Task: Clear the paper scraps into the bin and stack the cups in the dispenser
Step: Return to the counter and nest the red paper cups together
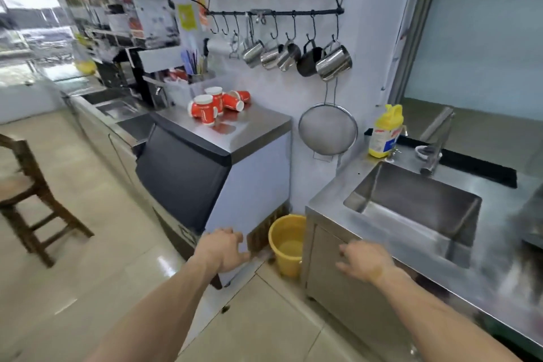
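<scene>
Both forearms reach in from the bottom of the frame. I see my left hand (224,250) at lower centre, fingers loosely bent and holding nothing, in front of the lower corner of the ice machine (249,179). My right hand (365,260) hangs to the right of it, fingers spread apart and empty, before the steel cabinet (346,282) under the sink (411,206). Between the two hands, slightly higher, a yellow bucket (286,244) stands on the floor in the gap between machine and cabinet. The red paper cups (217,106) sit in a jumble on the machine's steel top, upper centre (some upright, some tipped over). Steel jugs (296,57) hang on hooks above; a wooden chair (26,194) stands at left.
</scene>
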A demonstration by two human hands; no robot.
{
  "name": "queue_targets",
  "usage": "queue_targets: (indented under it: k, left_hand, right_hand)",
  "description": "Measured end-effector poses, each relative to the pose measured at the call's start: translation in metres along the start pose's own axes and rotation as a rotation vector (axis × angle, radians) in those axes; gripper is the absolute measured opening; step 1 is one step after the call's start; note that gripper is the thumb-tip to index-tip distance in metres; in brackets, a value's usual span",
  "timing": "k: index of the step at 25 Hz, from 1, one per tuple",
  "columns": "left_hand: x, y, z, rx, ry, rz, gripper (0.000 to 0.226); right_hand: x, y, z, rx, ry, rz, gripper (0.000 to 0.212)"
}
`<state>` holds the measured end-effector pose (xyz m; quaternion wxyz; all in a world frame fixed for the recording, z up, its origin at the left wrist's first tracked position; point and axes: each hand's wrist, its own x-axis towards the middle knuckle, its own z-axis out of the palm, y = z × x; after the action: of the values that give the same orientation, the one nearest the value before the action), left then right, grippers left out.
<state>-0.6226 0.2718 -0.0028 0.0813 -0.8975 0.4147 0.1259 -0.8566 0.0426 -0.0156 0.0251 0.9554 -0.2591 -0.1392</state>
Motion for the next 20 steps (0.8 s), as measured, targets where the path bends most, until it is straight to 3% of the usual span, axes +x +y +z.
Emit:
queue_targets:
  k: [8, 14, 20]
  left_hand:
    - [-0.054, -0.145, 0.005, -0.087, 0.077, -0.204, 0.054]
    - [-0.053, -0.211, -0.008, -0.119, 0.080, -0.298, 0.057]
    - [0.000, -0.249, -0.030, -0.138, 0.088, -0.330, 0.055]
  right_hand:
    - [0.043, -0.131, -0.058, -0.064, 0.077, -0.244, 0.036]
    - [0.098, -0.176, -0.106, -0.081, 0.055, -0.342, 0.037]
    - [0.184, -0.195, -0.133, -0.043, 0.158, -0.361, 0.038]
